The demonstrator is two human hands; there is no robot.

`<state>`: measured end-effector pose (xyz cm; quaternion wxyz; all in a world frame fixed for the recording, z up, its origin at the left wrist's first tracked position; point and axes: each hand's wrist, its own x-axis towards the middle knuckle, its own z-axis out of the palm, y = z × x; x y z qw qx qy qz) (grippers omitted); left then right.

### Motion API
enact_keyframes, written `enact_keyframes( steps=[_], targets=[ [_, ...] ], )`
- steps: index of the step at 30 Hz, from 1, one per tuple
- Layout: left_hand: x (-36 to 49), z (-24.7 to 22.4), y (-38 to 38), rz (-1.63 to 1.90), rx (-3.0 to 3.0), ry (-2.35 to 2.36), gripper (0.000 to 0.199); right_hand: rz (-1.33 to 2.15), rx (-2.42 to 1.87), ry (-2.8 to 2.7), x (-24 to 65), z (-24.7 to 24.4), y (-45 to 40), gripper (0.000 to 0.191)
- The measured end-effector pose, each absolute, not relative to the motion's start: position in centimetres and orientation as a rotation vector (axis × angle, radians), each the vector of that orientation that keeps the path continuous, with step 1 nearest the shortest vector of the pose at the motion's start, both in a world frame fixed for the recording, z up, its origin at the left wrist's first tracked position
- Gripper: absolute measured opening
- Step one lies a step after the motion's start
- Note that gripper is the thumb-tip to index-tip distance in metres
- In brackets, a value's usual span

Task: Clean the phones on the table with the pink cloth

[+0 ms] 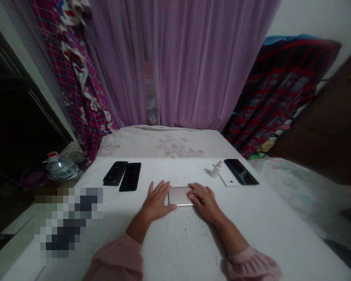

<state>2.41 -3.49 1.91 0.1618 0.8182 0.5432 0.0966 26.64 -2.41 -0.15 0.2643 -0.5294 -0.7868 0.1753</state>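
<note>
Loose pink sleeves with gathered cuffs (117,253) reach in over a white bench (178,242). Between the two hands, a flat, pale pinkish-silver rectangular device (179,196) lies on the bench. The left hand (157,200) is open, fingers spread by the device's left end, thumb touching its near edge. The right hand (204,200) lies over the right end with fingers bent; something small and pale shows at its fingertips, too unclear to name, and how firmly it is gripped cannot be told.

Toward the left, a glossy black phone (130,176) lies beside a pair of overlapping dark phones (115,173). Toward the right, a small white plastic bottle (217,168) stands near a white phone (228,180), with a long dark phone (241,171) next to that. Purple curtains (199,66) hang behind.
</note>
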Motion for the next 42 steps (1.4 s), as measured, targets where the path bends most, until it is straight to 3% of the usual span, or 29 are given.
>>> enact_keyframes(
  steps=[13, 29, 42],
  targets=[
    [2.3, 2.2, -3.5, 0.279, 2.307, 1.526, 0.069, 0.286, -1.614, -2.171, 22.7, 1.9, 0.9, 0.019],
    [2.5, 2.2, -3.6, 0.287, 2.303, 1.539, 0.072, 0.405, -1.665, -2.247, 19.1, 3.8, -0.4, 0.023],
    [2.6, 2.7, -3.7, 0.257, 2.304, 1.546, 0.069, 0.288, -1.831, -2.177, 27.9, 3.3, -0.1, 0.024]
  ],
)
